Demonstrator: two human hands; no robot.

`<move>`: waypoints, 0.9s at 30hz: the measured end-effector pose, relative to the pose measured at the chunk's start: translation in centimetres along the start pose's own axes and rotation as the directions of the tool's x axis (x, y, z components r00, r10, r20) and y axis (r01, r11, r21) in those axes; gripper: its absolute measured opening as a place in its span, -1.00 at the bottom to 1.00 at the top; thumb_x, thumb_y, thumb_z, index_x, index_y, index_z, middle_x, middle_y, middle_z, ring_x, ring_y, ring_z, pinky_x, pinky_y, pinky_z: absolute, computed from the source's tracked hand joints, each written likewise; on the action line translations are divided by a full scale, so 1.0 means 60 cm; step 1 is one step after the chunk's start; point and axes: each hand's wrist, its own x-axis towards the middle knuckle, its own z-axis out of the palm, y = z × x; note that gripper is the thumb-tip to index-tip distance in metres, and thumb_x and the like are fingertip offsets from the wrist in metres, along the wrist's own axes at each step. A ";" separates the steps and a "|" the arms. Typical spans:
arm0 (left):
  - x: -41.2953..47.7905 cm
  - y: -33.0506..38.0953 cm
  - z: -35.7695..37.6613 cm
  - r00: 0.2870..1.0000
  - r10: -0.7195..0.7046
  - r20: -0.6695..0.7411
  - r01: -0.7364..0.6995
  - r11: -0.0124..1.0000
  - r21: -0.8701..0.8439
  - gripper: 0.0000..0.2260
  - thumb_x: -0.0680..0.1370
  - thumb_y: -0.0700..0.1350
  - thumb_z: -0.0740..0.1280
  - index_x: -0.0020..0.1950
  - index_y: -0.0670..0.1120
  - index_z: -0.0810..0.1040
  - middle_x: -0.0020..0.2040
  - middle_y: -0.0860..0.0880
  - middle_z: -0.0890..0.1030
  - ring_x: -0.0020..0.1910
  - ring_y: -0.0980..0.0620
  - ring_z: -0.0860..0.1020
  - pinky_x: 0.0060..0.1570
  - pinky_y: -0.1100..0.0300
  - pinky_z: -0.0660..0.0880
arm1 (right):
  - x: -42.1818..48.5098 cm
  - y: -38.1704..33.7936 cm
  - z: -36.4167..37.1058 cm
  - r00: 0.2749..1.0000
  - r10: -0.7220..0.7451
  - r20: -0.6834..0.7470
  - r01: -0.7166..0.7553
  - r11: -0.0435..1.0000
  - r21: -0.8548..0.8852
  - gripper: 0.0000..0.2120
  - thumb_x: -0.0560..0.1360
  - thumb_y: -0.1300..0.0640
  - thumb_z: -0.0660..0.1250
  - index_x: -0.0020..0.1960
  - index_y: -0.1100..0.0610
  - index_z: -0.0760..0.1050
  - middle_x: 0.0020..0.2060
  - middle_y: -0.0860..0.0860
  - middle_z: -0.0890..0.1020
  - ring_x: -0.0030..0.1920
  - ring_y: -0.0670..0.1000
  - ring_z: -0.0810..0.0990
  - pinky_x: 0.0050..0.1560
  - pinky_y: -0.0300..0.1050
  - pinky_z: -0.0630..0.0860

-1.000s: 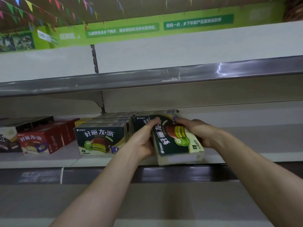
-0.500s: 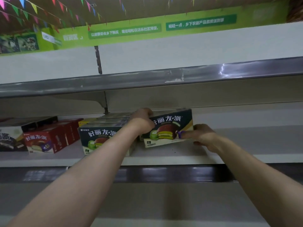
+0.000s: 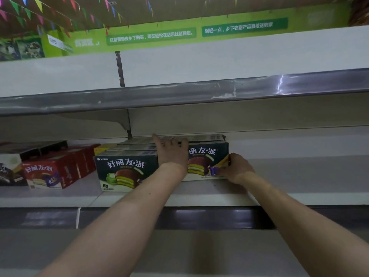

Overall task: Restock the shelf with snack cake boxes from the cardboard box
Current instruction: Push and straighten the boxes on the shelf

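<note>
Green snack cake box [image 3: 207, 159] upright on the shelf [image 3: 279, 176], just right of its matching neighbour [image 3: 125, 172]. Left hand [image 3: 172, 151] lies flat-fingered over its top; right hand [image 3: 236, 168] pinches the right edge. Best push it square and flush.

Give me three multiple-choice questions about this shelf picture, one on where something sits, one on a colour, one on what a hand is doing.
1. Where do the red snack boxes stand, relative to the dark green front box?
A. to its left B. to its right C. on top of it

2. What colour is the wall banner above the shelves?
A. blue B. green C. orange

3. What is the right hand doing?
A. hanging idle B. holding a price tag C. gripping the right end of the box being placed

Answers: 1 A, they sit further left on the same shelf. 2 B, it is bright green with white text. 3 C, its fingers curl round that box's end.
</note>
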 end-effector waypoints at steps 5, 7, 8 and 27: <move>0.011 0.004 0.013 0.998 -0.009 -0.064 0.012 0.999 0.042 -0.33 0.57 -0.01 0.27 0.57 -0.12 -0.01 0.51 -0.21 0.23 0.49 -0.20 0.20 0.41 -0.38 -0.13 | 0.009 -0.008 0.017 1.000 0.013 -0.029 -0.014 0.999 -0.036 -0.51 0.47 -0.01 0.42 0.27 0.19 0.34 0.23 0.13 0.53 0.19 0.14 0.51 -0.02 -0.15 0.38; 0.014 0.009 0.018 0.996 -0.017 -0.090 0.022 0.998 0.062 -0.36 0.58 -0.04 0.25 0.56 -0.15 0.01 0.48 -0.23 0.26 0.47 -0.22 0.24 0.43 -0.36 -0.12 | 0.010 -0.011 0.019 0.999 0.017 -0.042 -0.020 0.997 -0.068 -0.50 0.48 -0.01 0.41 0.29 0.18 0.32 0.23 0.13 0.52 0.20 0.15 0.51 -0.02 -0.15 0.37; 0.014 0.010 0.020 0.995 -0.019 -0.103 0.025 0.998 0.064 -0.37 0.59 -0.06 0.24 0.56 -0.16 0.01 0.46 -0.24 0.28 0.45 -0.22 0.26 0.44 -0.34 -0.11 | 0.010 -0.011 0.021 0.998 0.012 -0.057 -0.017 0.996 -0.085 -0.48 0.48 -0.02 0.42 0.30 0.18 0.31 0.23 0.13 0.52 0.20 0.16 0.51 -0.02 -0.14 0.38; -0.016 0.030 0.004 0.981 0.053 -0.188 -0.069 0.994 -0.079 -0.35 0.62 -0.16 0.16 0.58 -0.12 -0.18 0.49 -0.26 0.15 0.48 -0.23 0.14 0.48 -0.15 0.01 | -0.042 -0.071 0.000 0.888 -0.460 -0.014 0.347 0.688 -0.637 -0.27 0.47 0.09 0.39 0.53 0.10 0.10 0.49 0.13 0.13 0.49 0.17 0.08 0.39 0.05 0.19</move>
